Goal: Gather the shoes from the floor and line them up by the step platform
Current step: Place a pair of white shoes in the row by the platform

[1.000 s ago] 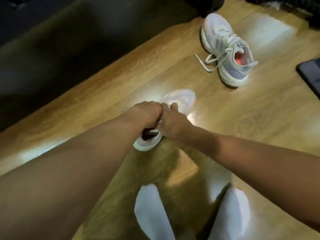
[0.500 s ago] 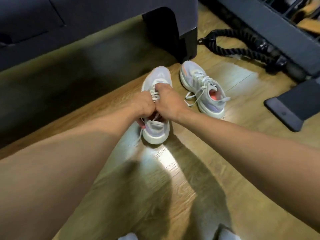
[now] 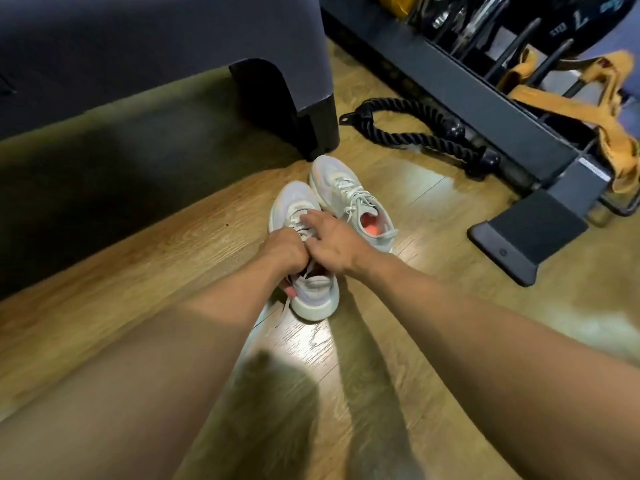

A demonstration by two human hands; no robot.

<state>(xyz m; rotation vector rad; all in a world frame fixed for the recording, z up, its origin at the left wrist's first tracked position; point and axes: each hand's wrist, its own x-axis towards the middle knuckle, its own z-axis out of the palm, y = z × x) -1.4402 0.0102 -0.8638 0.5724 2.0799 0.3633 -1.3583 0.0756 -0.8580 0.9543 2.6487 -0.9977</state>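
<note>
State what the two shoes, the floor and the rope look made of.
The held shoe and far shoe: pale matte mesh-like fabric, thick foam-looking soles. The floor: wood-grain planks, glossy glare; maybe laminate. The rope: black twisted fibre strands, probably synthetic.

Bare floor (image 3: 433, 289) on the right; platform leg (image 3: 311, 109), rope (image 3: 415, 135), rack base (image 3: 526, 233) beyond.

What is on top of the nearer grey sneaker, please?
The left hand grips the pale grey sneaker's collar; the right hand rests on its laces. They mostly hide the opening.
</note>
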